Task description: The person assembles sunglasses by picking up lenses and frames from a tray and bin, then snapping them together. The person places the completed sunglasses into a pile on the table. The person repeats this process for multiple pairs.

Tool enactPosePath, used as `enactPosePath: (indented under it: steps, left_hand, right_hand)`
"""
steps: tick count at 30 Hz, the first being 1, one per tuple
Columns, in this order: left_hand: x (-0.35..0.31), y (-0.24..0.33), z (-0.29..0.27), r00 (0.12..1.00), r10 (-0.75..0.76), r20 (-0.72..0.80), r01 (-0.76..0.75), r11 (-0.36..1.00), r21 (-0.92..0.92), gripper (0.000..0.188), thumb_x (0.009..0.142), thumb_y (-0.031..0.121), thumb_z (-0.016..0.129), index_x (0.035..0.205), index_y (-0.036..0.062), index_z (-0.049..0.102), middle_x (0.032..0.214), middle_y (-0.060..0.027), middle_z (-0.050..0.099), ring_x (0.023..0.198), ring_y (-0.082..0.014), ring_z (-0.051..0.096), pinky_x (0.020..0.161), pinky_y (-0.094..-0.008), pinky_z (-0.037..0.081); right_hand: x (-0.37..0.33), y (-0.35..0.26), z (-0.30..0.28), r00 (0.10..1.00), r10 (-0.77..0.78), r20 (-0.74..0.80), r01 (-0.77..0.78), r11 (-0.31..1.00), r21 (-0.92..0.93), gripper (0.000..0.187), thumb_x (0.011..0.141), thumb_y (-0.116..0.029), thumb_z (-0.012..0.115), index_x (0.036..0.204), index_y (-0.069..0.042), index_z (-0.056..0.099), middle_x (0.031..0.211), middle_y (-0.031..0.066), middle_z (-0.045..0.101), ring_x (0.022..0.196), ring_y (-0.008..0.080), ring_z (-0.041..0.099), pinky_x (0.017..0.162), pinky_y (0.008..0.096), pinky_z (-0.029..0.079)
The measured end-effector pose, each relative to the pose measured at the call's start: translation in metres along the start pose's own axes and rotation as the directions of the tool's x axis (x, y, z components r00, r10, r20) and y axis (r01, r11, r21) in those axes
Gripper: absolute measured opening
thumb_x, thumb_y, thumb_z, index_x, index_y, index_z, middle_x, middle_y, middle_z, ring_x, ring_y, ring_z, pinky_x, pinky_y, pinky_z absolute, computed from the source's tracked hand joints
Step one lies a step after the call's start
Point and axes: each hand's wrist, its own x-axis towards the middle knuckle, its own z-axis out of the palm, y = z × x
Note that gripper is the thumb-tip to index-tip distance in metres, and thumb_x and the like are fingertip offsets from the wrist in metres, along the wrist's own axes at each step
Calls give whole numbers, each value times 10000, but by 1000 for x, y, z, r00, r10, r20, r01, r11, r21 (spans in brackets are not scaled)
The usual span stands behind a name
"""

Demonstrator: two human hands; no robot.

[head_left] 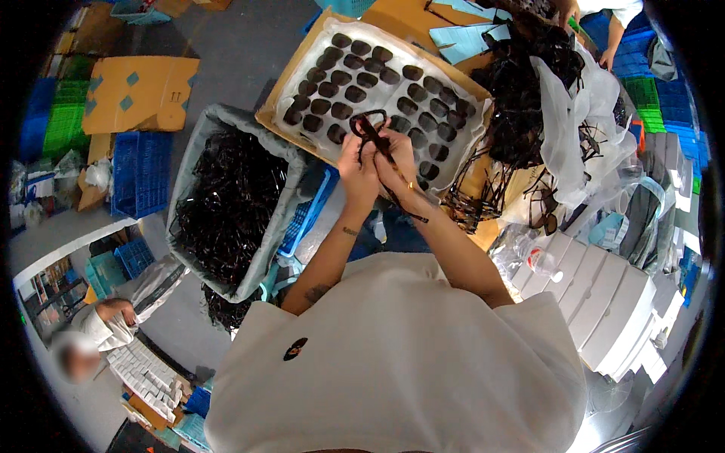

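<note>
Dark-brown spectacle frame [381,143] at upper centre of the picture, overlapping the lower side of the cardboard lens tray [291,137]. Left hand [356,164] and right hand [396,162] both pinch it; its long axis slants lower right, alongside the right hand.

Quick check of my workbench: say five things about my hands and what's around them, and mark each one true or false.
1. The left hand and right hand are both on a dark glasses frame. True.
2. The hands are far apart. False: they are close together, in front of your chest.
3. The box with the white lining holds many dark lenses. True.
4. The lined bin of dark pieces is to the right of the box. False: the bin is to its left.
5. Another person's hand shows at the upper right. True.
</note>
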Motion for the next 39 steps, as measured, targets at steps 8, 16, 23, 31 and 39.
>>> enactPosePath:
  steps: [8, 16, 23, 31, 39]
  left_hand:
    - [54, 25, 4, 953, -273, -127, 184, 862, -473, 275, 1049, 234, 463, 1177, 18, 574, 1263, -85, 626, 1109, -154, 563, 992, -306, 430]
    - [53, -6, -17, 816, -509, -275, 154, 649, -745, 298, 1061, 231, 408, 1139, -4, 574, 1276, -132, 623, 1112, -176, 576, 980, -297, 435]
    - [51, 13, -82, 861, -467, -201, 181, 651, -737, 235, 1043, 257, 466, 1024, 24, 490, 1115, -250, 638, 1072, -307, 642, 938, -421, 517]
    - [26, 12, -83, 785, -606, -132, 329, 588, -739, 210, 1043, 240, 475, 1006, 36, 503, 1032, -216, 675, 911, -300, 677, 887, -425, 546]
    - [30, 20, -83, 790, -601, -119, 369, 622, -690, 231, 1053, 245, 434, 1023, 29, 509, 1054, -207, 661, 930, -316, 661, 899, -435, 527]
  right_hand:
    - [36, -47, 3, 915, 264, 304, -357, 881, 311, 303, 983, -250, 602, 1170, -19, 661, 1031, 30, 660, 928, 112, 572, 844, 268, 453]
    - [65, -18, -12, 877, 171, 449, -134, 985, -111, 398, 987, -300, 597, 1252, -4, 622, 1103, 66, 686, 960, 122, 606, 884, 285, 481]
    - [113, 6, -87, 952, 12, 306, 297, 205, -933, 502, 841, -79, 595, 1329, -192, 571, 1121, 178, 608, 889, 360, 669, 751, 454, 549]
    - [117, 9, -100, 961, 146, 235, 233, 27, -972, 588, 792, -41, 601, 1356, -195, 537, 1130, 171, 566, 898, 386, 667, 760, 472, 559]
    - [116, 18, -121, 988, -25, 151, 149, 378, -914, 370, 903, -276, 617, 1204, -77, 533, 1162, 211, 613, 981, 395, 656, 807, 484, 532]
